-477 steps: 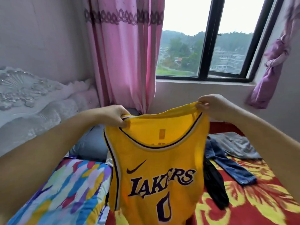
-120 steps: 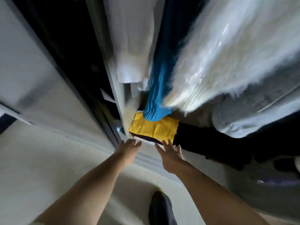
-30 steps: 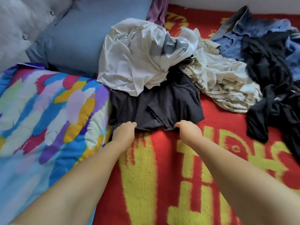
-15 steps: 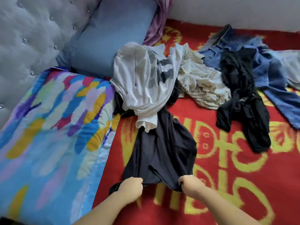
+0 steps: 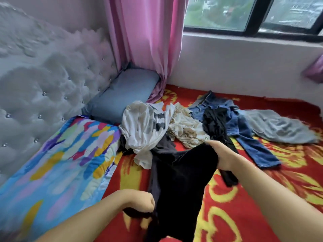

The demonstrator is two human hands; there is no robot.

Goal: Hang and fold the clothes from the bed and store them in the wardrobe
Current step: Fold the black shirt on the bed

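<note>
So the dark garment point(image 5: 178, 175) is up off the bed, stretched between both hands over the red-and-yellow blanket point(image 5: 244, 206). Right hand point(image 5: 222, 155) has its fingers curled tight around the upper edge, held higher and further out. Left hand point(image 5: 139, 203) is lower and closer in, bunching the near edge of the fabric in a closed fist. Most of the cloth hangs down between them, and its far end still trails under the white t-shirt point(image 5: 145, 126), which is draped over it. Can't really say if it's a shirt or shorts, it's too dark and a bit blurry.

Just beside the white one there's a cream patterned top point(image 5: 187, 131), crumpled. Past that, blue jeans point(image 5: 243, 126) with a black piece point(image 5: 216, 126) lying across them, and a grey garment point(image 5: 277, 126) spread out further right, touching the jeans. All of it sits on the blanket near the wall under the window point(image 5: 244, 14).

On the left, a colourful quilt point(image 5: 57, 163) lies along the tufted headboard point(image 5: 43, 81), with a blue pillow point(image 5: 122, 96) tucked in the corner and a pink curtain point(image 5: 145, 35) hanging down behind it.
</note>
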